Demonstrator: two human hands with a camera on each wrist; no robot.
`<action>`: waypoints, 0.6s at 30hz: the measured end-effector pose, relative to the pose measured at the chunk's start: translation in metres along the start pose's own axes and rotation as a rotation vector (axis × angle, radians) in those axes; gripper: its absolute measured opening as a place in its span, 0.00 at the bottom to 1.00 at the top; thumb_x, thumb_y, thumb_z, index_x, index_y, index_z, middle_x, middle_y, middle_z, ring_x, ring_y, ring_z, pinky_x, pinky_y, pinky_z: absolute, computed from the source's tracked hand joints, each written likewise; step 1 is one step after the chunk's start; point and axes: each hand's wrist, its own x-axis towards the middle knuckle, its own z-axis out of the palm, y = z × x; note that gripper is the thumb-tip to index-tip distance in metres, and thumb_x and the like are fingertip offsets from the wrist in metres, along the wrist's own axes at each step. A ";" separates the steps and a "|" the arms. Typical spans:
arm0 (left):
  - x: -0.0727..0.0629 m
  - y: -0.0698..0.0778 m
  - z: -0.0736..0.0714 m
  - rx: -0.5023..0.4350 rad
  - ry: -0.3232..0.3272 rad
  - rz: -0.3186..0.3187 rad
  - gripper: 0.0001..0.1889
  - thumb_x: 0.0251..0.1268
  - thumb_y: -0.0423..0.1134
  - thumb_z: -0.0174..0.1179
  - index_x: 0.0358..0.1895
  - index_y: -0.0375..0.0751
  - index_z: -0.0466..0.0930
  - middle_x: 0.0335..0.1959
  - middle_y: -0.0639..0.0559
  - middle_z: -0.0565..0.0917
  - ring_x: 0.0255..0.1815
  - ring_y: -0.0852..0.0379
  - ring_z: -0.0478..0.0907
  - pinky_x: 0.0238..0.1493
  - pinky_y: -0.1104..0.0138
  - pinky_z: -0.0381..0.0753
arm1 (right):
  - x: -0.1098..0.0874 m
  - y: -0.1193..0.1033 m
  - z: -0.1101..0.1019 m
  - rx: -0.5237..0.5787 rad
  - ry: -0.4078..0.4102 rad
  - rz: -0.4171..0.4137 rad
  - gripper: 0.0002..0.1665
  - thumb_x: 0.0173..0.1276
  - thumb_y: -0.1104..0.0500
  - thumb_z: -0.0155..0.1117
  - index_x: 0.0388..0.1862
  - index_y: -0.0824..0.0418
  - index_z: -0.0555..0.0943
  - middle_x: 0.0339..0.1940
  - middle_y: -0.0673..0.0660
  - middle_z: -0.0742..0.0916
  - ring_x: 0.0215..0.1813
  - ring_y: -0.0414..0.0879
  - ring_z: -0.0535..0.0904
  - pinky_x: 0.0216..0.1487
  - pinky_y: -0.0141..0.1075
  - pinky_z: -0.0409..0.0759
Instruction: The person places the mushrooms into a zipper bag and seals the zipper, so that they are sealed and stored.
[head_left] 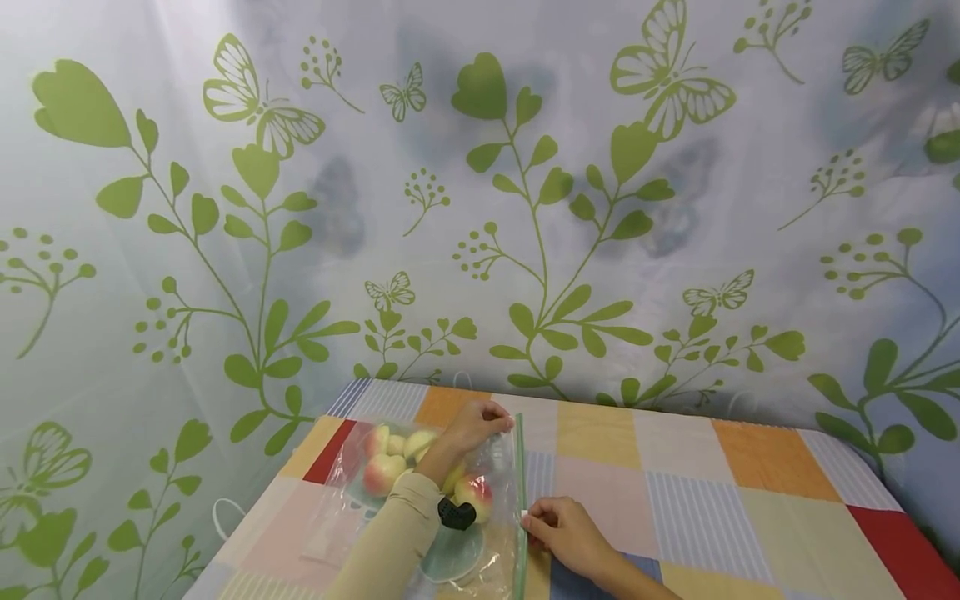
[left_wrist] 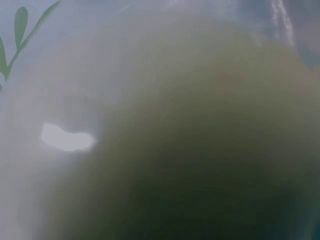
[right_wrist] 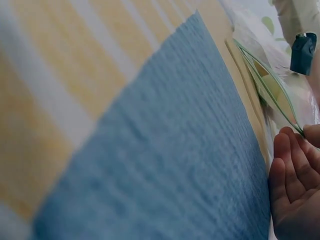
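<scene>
A clear zip bag [head_left: 491, 554] with a green zip strip [head_left: 521, 475] lies on the table in the head view. Inside it are several red-and-yellow, peach-like fruits [head_left: 384, 475] and some yellow fruit. My left hand [head_left: 476, 425] reaches across the bag and pinches the far end of its mouth. Lower down the strip, my right hand [head_left: 573, 533] pinches the zip at a small white piece. In the right wrist view, the green zip edges [right_wrist: 272, 82] stand apart beyond the right fingertips, with fruit behind them. Blur fills most of the left wrist view.
A patchwork-patterned tablecloth [head_left: 690, 517] covers the table, stretching away to the right of the bag. Behind the table hangs a pale curtain [head_left: 420, 208] printed with green leaves and butterflies. A black camera mount [head_left: 456, 515] sits on the left wrist above the bag.
</scene>
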 end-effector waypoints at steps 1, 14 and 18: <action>0.000 0.000 0.000 0.003 0.002 -0.004 0.06 0.71 0.33 0.66 0.41 0.31 0.86 0.31 0.54 0.85 0.33 0.60 0.80 0.36 0.69 0.81 | 0.000 0.000 0.000 -0.001 0.000 0.004 0.12 0.76 0.57 0.65 0.33 0.62 0.85 0.24 0.53 0.86 0.27 0.41 0.80 0.26 0.29 0.78; 0.003 0.001 -0.001 0.010 0.006 -0.012 0.07 0.71 0.35 0.67 0.40 0.32 0.86 0.33 0.51 0.86 0.35 0.60 0.80 0.37 0.68 0.81 | -0.003 -0.002 -0.001 -0.023 -0.005 -0.003 0.12 0.76 0.56 0.65 0.32 0.60 0.85 0.24 0.51 0.86 0.27 0.42 0.81 0.25 0.30 0.80; 0.002 0.000 0.001 -0.004 0.011 -0.027 0.07 0.70 0.35 0.68 0.40 0.33 0.86 0.33 0.52 0.86 0.35 0.60 0.80 0.37 0.68 0.81 | -0.006 -0.003 0.000 -0.013 -0.021 -0.001 0.11 0.76 0.57 0.64 0.33 0.60 0.85 0.24 0.52 0.86 0.27 0.42 0.82 0.25 0.30 0.80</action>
